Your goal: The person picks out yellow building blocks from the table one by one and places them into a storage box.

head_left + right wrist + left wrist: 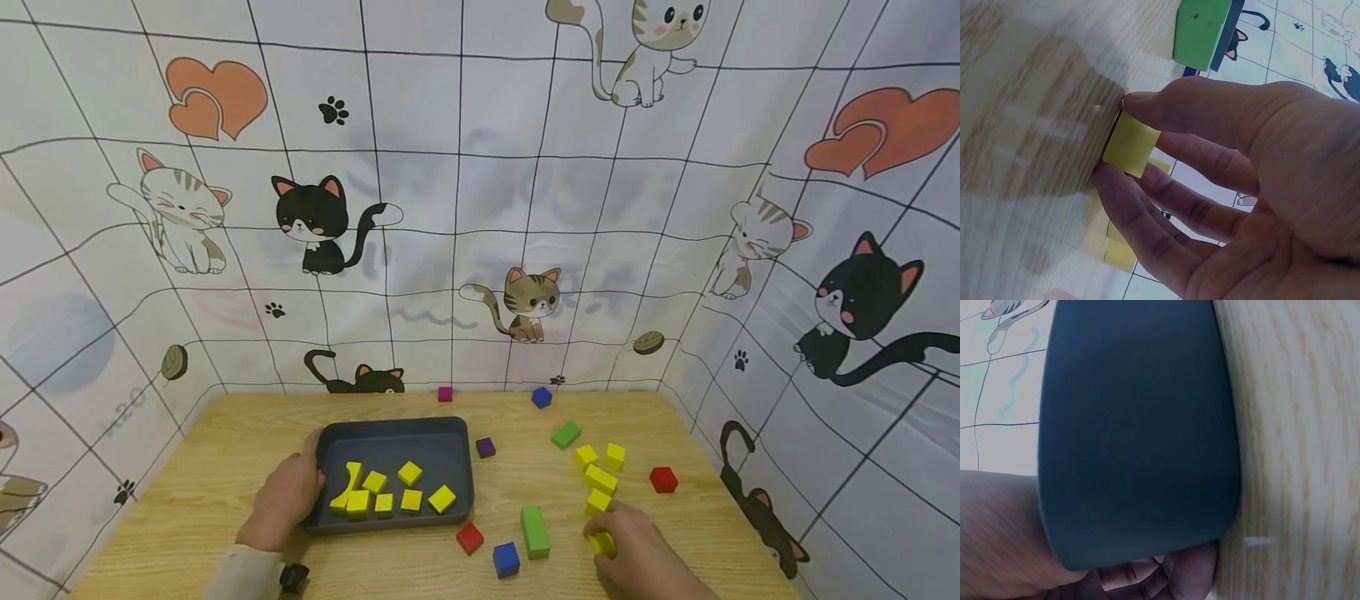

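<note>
My left hand (288, 492) grips the left end of a dark grey tray (397, 430). In the left wrist view the tray's side wall (1138, 425) fills the middle, with curled fingertips (1194, 572) at its end. Several yellow blocks (442, 498) lie in the tray, among them a curved arch piece (352, 479). At the front right my right hand (637, 542) pinches a yellow block (1130, 145) between thumb and fingers, low at the tabletop. Just beyond that hand, more yellow blocks (600, 479) lie in a loose row.
Between tray and right hand lie a long green block (535, 532), a blue cube (506, 559) and a red cube (469, 538). Farther back are a purple cube (486, 447), a green block (566, 434), another blue block (542, 397) and a magenta cube (445, 394). A red block (663, 479) sits far right.
</note>
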Tool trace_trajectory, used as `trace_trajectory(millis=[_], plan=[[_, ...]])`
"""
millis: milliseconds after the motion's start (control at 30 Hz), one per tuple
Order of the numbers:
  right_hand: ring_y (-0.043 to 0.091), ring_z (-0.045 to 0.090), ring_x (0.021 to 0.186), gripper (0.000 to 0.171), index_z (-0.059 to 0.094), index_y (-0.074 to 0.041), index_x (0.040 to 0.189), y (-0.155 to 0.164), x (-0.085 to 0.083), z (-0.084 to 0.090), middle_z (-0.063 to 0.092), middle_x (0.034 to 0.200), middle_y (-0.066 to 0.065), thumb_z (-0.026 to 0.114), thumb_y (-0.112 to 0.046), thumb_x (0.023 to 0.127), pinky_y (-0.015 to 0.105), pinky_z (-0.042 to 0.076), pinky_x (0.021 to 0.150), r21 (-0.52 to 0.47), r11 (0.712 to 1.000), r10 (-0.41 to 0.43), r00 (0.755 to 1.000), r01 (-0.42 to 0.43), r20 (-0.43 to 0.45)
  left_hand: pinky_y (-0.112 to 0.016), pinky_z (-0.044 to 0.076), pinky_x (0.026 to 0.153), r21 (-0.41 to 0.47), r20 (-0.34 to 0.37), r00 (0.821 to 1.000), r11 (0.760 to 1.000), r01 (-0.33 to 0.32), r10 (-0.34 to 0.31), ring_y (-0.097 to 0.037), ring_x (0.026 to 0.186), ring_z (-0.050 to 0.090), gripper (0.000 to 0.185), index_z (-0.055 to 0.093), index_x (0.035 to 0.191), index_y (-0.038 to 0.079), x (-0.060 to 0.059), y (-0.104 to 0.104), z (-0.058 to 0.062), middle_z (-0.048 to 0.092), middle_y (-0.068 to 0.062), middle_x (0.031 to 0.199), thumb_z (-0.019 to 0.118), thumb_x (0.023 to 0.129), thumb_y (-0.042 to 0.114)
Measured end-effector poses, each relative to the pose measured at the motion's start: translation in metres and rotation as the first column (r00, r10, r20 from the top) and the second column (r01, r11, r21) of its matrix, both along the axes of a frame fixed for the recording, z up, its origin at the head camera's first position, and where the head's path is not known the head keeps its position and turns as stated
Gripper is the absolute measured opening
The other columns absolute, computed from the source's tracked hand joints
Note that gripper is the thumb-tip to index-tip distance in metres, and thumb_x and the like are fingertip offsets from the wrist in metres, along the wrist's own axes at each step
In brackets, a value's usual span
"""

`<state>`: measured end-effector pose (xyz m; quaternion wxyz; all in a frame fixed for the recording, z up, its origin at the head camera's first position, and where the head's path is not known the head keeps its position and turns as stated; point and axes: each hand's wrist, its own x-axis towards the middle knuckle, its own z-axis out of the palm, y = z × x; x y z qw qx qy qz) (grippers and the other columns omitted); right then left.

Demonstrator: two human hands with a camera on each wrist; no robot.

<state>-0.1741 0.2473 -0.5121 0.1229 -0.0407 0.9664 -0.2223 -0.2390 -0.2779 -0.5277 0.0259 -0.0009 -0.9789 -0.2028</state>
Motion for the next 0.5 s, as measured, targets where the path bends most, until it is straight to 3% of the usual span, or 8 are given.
trace_trajectory(millis=[333,500], plan=[[0.020,0.070,0.107,0.029,0.088,-0.016,0.108,-0.004,-0.002,0.004,0.081,0.115,-0.001,0.099,-0.003,0.084,0.060,0.064,0.108,-0.016,1.000,0.001,1.000,-0.001,0.007,-0.053,0.058,0.067,-0.013,0.006,1.000,1.000,-0.004,0.004,-0.031,0.078,0.068,0.075,0.034,0.174,-0.008,-0.003,-0.001,0.000,0.075,-0.031,0.112,0.066,0.107,0.005],[0.018,0.066,0.100,0.031,0.088,-0.016,0.111,-0.007,-0.003,0.010,0.078,0.111,-0.002,0.100,-0.005,0.085,0.053,0.065,0.099,-0.006,1.000,0.018,1.000,-0.018,-0.019,-0.052,0.057,0.067,-0.008,0.015,1.000,1.000,-0.004,0.004,-0.031,0.077,0.067,0.076,0.033,0.174,-0.008,-0.003,-0.001,-0.002,0.075,-0.031,0.112,0.066,0.107,0.005]])
